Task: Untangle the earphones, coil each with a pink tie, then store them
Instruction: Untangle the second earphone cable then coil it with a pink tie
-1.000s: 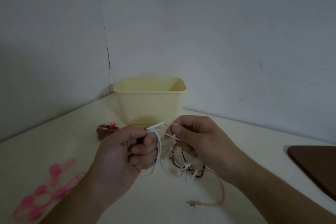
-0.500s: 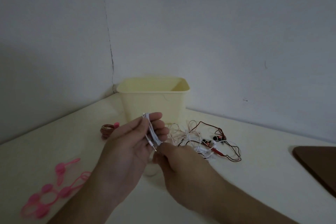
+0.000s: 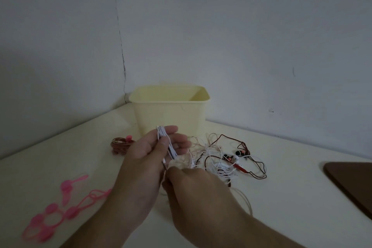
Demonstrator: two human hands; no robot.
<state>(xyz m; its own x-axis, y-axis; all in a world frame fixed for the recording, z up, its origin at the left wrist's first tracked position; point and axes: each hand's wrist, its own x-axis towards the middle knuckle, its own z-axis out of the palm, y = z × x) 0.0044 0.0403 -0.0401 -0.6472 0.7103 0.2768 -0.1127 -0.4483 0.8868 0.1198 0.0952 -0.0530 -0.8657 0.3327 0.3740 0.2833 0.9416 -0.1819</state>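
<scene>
A person's left hand (image 3: 149, 153) holds a folded bundle of white earphone cord (image 3: 167, 143) above a cream table (image 3: 281, 197), thumb pinching the loops against nearly straight fingers. The right hand (image 3: 193, 185), fingers curled, grips the cord's lower end just below. A tangle of white and dark red earphones (image 3: 227, 161) lies beside the hands, in front of a pale yellow bin (image 3: 171, 115). Loose pink ties (image 3: 60, 207) sit at the left; a coiled brown earphone (image 3: 120, 144) with a pink tie rests near the bin.
</scene>
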